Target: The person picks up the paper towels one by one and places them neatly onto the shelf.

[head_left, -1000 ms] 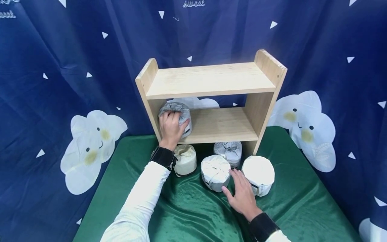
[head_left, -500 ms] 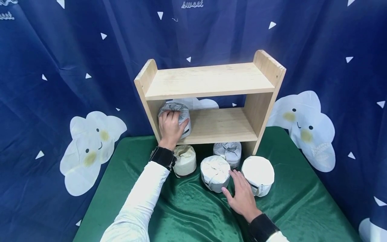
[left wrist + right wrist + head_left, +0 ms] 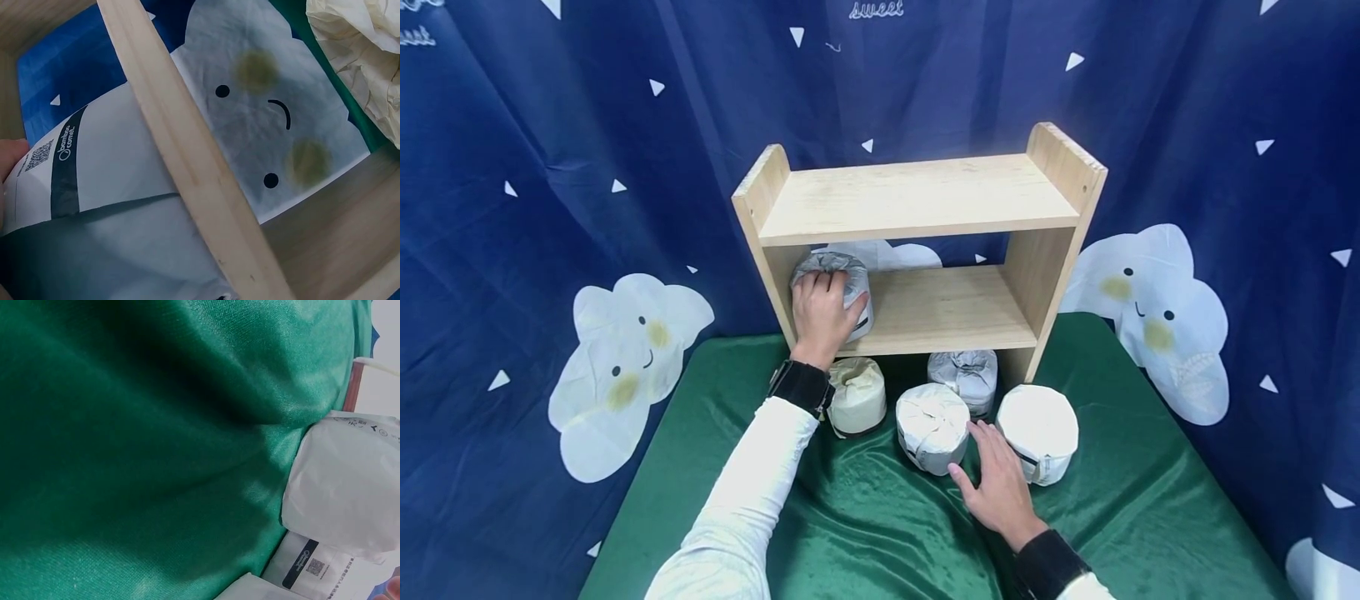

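On the lower board of a wooden shelf (image 3: pixel 917 200), at its left side, stands a paper-wrapped toilet roll (image 3: pixel 852 271) with a grey top. My left hand (image 3: pixel 822 312) grips it from above, fingers over the top and thumb at the right. The left wrist view shows its printed dark band (image 3: pixel 65 162). My right hand (image 3: pixel 1000 487) is low over the cloth with its fingers extended, between a white wrapped roll (image 3: pixel 934 425) and another white roll (image 3: pixel 1039 425). Its fingertips are close to the first one; whether they touch it I cannot tell.
A cream wrapped roll (image 3: pixel 859 396) stands under the shelf's left part, below my left wrist. Another grey roll (image 3: pixel 973 375) stands behind the white ones. Wrinkled green cloth (image 3: pixel 880 533) covers the table. A dark blue curtain (image 3: pixel 925 75) hangs behind.
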A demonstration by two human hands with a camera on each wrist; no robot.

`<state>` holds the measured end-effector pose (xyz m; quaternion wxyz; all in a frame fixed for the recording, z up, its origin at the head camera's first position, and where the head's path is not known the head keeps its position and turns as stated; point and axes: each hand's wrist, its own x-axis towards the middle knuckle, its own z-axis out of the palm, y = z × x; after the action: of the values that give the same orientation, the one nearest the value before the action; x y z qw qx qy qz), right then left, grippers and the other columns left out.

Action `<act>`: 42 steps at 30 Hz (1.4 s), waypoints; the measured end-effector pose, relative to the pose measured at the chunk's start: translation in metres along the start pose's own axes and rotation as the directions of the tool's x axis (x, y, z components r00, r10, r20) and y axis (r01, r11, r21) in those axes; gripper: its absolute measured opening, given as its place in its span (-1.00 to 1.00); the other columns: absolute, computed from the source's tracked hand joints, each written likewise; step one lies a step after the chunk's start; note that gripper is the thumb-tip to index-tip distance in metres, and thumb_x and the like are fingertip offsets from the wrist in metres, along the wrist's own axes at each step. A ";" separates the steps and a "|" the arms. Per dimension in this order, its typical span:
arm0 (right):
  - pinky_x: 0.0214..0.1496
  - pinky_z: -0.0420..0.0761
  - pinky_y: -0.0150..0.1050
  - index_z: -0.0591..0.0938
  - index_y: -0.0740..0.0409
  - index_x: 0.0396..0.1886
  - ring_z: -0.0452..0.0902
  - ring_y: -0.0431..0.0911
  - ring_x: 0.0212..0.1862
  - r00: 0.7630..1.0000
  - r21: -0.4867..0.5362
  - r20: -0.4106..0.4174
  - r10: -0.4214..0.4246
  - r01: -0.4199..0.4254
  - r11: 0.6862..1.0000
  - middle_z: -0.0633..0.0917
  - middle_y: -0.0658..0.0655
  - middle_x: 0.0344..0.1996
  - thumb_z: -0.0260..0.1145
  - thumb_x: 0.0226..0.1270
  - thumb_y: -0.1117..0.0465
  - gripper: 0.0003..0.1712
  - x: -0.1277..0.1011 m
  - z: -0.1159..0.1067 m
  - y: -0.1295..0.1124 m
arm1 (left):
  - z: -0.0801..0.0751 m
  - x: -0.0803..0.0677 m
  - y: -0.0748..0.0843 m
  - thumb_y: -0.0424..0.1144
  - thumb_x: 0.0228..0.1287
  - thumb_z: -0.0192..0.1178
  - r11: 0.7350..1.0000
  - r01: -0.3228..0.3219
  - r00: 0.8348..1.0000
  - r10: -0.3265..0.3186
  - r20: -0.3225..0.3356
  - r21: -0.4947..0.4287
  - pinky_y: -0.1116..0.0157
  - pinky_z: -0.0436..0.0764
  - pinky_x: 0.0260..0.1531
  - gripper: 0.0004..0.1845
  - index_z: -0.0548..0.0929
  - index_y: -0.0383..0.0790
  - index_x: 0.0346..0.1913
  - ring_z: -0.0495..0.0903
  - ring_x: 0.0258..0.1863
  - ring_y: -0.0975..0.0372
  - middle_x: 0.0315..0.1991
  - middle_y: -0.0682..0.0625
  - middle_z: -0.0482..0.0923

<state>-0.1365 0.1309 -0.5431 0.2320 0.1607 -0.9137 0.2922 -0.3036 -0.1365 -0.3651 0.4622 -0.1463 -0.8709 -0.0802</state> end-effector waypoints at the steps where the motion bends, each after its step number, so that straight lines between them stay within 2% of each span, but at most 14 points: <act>1: 0.25 0.26 0.19 0.40 0.33 0.29 0.29 0.27 0.30 1.000 0.002 0.000 0.002 -0.002 1.000 0.47 0.41 0.21 0.38 0.16 0.02 -0.23 0.000 0.000 0.000 | 0.000 0.000 0.000 -0.01 0.08 0.41 1.000 -0.002 1.000 0.002 0.008 0.001 0.03 0.42 -0.15 -0.58 0.67 -0.29 -0.15 0.53 -0.13 -0.06 -0.26 -0.20 0.66; 8: 0.26 0.26 0.18 0.39 0.31 0.31 0.28 0.27 0.31 1.000 0.016 0.015 0.020 -0.021 1.000 0.46 0.39 0.23 0.38 0.18 0.02 -0.23 -0.003 0.002 -0.003 | 0.001 -0.004 -0.002 -0.02 0.07 0.43 1.000 0.005 1.000 -0.005 0.014 -0.015 0.01 0.42 -0.14 -0.55 0.66 -0.30 -0.11 0.52 -0.11 -0.08 -0.21 -0.23 0.63; 18: 0.28 0.24 0.17 0.38 0.29 0.32 0.28 0.26 0.32 0.999 0.019 0.030 0.041 -0.042 0.999 0.45 0.39 0.24 0.37 0.19 0.01 -0.22 -0.005 0.002 -0.004 | -0.002 -0.006 -0.003 0.10 0.06 0.42 1.000 -0.013 0.999 0.013 0.052 -0.003 0.01 0.40 -0.10 -0.43 0.62 -0.31 -0.07 0.51 -0.10 -0.08 -0.19 -0.24 0.59; 30: 0.28 0.25 0.16 0.37 0.30 0.33 0.30 0.26 0.31 0.999 0.027 0.013 0.030 -0.030 0.999 0.46 0.38 0.23 0.37 0.18 0.02 -0.21 -0.005 0.001 -0.001 | -0.005 -0.007 0.001 0.09 0.08 0.41 0.999 -0.010 0.999 0.011 0.035 -0.033 0.00 0.33 0.06 -0.43 0.59 -0.32 -0.04 0.46 -0.05 -0.08 -0.11 -0.26 0.51; 36: 0.27 0.24 0.17 0.37 0.29 0.33 0.30 0.27 0.31 0.999 0.035 0.009 0.039 -0.040 0.999 0.46 0.39 0.24 0.37 0.18 0.02 -0.22 -0.004 -0.001 0.001 | -0.006 -0.006 0.006 0.04 0.08 0.43 0.997 -0.011 1.000 0.013 0.024 -0.076 -0.02 0.30 0.14 -0.44 0.61 -0.32 -0.02 0.44 0.07 -0.09 0.00 -0.27 0.51; 42: 0.25 0.27 0.19 0.37 0.32 0.32 0.31 0.28 0.29 1.000 0.028 0.006 0.016 -0.017 0.999 0.46 0.40 0.23 0.38 0.18 0.03 -0.21 -0.005 0.001 0.000 | -0.008 -0.013 0.008 0.05 0.08 0.43 0.994 -0.015 1.000 0.017 0.022 -0.107 -0.05 0.21 0.26 -0.37 0.57 -0.32 0.09 0.35 0.23 -0.12 0.18 -0.28 0.44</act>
<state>-0.1328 0.1314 -0.5462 0.2246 0.1573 -0.9115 0.3066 -0.2884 -0.1333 -0.3714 0.4443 -0.1787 -0.8694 -0.1215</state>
